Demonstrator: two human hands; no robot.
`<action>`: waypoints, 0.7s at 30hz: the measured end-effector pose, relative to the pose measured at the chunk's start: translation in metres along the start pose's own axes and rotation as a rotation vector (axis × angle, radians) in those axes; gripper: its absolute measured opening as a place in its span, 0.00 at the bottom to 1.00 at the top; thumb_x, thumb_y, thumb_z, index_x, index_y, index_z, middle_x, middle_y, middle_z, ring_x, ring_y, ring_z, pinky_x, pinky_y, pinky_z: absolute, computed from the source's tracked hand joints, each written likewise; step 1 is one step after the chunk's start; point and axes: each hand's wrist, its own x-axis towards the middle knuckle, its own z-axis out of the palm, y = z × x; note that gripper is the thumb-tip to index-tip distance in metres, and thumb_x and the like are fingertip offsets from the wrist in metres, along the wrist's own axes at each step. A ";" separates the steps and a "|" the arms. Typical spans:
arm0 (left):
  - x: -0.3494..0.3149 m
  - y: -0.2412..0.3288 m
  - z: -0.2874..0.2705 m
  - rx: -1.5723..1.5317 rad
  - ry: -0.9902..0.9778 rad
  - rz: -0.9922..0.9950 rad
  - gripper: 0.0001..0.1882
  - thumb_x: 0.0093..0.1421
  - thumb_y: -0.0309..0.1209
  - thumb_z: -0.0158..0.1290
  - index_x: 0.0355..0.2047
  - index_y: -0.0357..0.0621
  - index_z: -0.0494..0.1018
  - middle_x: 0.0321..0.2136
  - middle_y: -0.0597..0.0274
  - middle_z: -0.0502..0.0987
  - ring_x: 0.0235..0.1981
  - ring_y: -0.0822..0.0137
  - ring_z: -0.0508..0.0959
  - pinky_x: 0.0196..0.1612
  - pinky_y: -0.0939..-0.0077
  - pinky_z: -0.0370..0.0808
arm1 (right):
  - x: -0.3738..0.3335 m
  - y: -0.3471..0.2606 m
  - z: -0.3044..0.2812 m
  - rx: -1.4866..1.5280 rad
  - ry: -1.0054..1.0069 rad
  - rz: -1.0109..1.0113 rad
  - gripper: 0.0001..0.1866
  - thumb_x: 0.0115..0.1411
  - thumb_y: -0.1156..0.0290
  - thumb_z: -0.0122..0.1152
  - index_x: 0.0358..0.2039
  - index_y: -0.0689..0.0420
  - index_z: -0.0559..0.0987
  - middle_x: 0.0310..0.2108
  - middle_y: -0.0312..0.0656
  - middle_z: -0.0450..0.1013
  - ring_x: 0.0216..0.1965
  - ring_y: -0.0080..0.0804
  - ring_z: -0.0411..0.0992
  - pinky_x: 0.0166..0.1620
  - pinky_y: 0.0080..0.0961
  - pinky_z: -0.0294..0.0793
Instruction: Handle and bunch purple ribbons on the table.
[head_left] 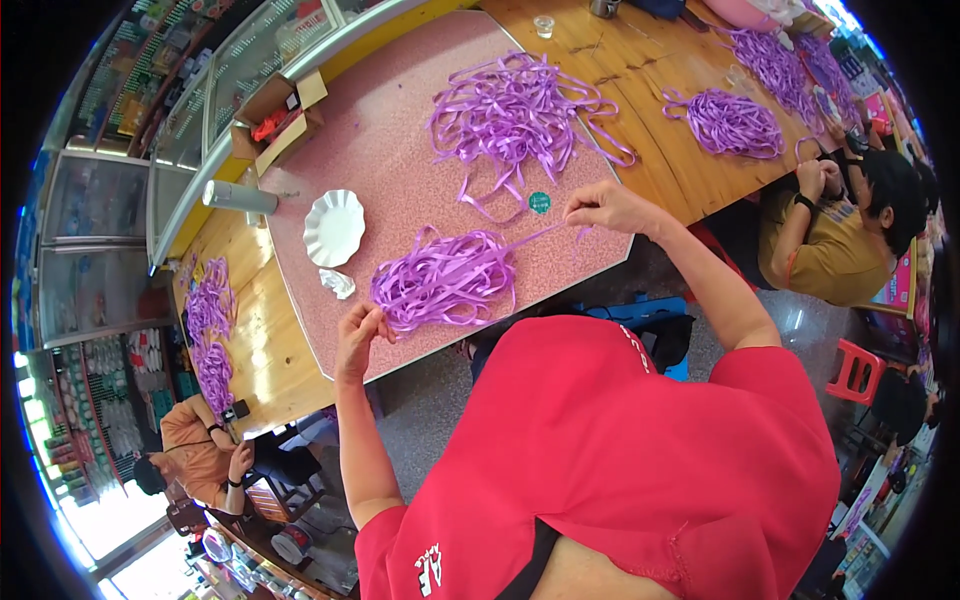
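Observation:
A loose heap of purple ribbon [445, 278] lies near the front edge of the pink speckled tabletop. From it one strand runs taut up to the right, pinched in the fingertips of my right hand [608, 208], with a short end hanging below. At the heap's left edge my left hand [358, 338] is closed, thumb and fingers pinching ribbon there. Farther back lies a bigger, looser tangle of purple ribbon [510, 110], a few loops trailing toward me. Beside my right hand a round green sticker [540, 203] shows on the tabletop [390, 130].
On the left stand a white scalloped dish [334, 228], crumpled white tissue [338, 284], a metallic cylinder [240, 197] and an open cardboard box [280, 120]. Two co-workers sit at either side by more purple ribbon heaps [725, 124]. A small glass [544, 26] stands at the back.

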 end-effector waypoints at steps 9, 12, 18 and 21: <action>-0.023 -0.049 -0.079 -0.281 0.343 0.124 0.11 0.63 0.35 0.52 0.27 0.44 0.69 0.17 0.66 0.69 0.22 0.66 0.75 0.34 0.67 0.78 | -0.020 0.060 -0.032 -0.110 -0.036 0.242 0.07 0.57 0.70 0.62 0.33 0.61 0.80 0.25 0.37 0.76 0.26 0.22 0.74 0.32 0.22 0.74; -0.041 -0.077 -0.126 -0.346 0.454 0.129 0.11 0.62 0.36 0.54 0.27 0.45 0.70 0.17 0.67 0.69 0.21 0.68 0.75 0.34 0.67 0.78 | -0.041 0.110 -0.048 -0.027 0.037 0.290 0.08 0.57 0.70 0.62 0.33 0.62 0.79 0.24 0.38 0.76 0.25 0.22 0.75 0.31 0.21 0.75; -0.011 -0.050 -0.073 0.027 0.521 -0.235 0.14 0.60 0.38 0.58 0.37 0.42 0.73 0.26 0.62 0.75 0.28 0.68 0.77 0.40 0.68 0.78 | -0.041 0.102 -0.039 0.101 0.216 0.301 0.09 0.58 0.69 0.62 0.33 0.63 0.79 0.24 0.35 0.75 0.25 0.20 0.74 0.31 0.19 0.74; 0.019 -0.048 -0.019 0.490 0.824 0.294 0.21 0.62 0.36 0.57 0.51 0.37 0.69 0.44 0.55 0.73 0.44 0.66 0.74 0.47 0.70 0.73 | -0.025 0.049 -0.025 0.201 0.241 0.255 0.10 0.58 0.68 0.63 0.36 0.62 0.80 0.25 0.34 0.75 0.25 0.19 0.73 0.32 0.17 0.73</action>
